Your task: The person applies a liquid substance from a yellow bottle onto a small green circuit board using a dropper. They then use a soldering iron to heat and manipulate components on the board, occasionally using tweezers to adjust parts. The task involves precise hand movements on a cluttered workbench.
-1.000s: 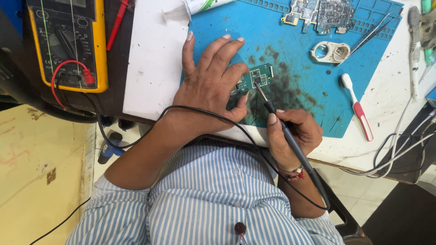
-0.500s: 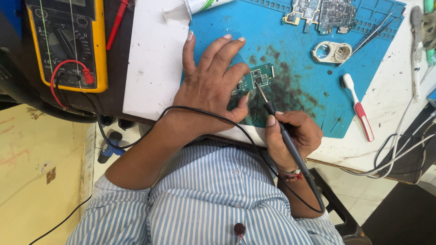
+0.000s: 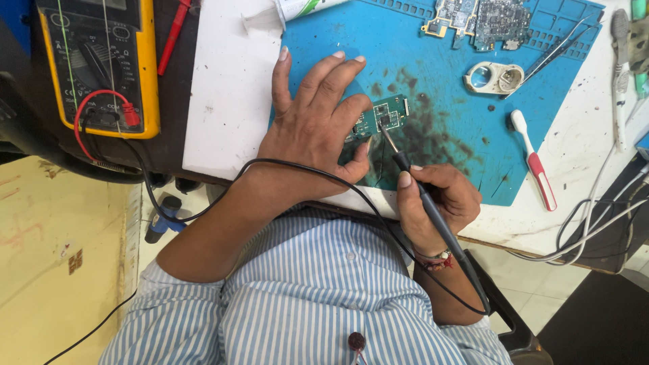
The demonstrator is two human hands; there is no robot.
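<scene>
A small green circuit board (image 3: 384, 113) lies on a blue work mat (image 3: 446, 74). My left hand (image 3: 314, 128) rests flat on the mat, its fingers and thumb pinning the board's left end. My right hand (image 3: 439, 199) grips a black test probe (image 3: 422, 192) like a pen. The probe's metal tip touches the middle of the board. A black lead runs from the probe across my left wrist.
A yellow multimeter (image 3: 98, 64) with a red lead sits at the far left. On the mat lie larger circuit boards (image 3: 483, 17), a white ring-shaped part (image 3: 493, 78), tweezers (image 3: 554, 57) and a red-handled toothbrush (image 3: 534, 159). Cables (image 3: 595, 223) hang at the right table edge.
</scene>
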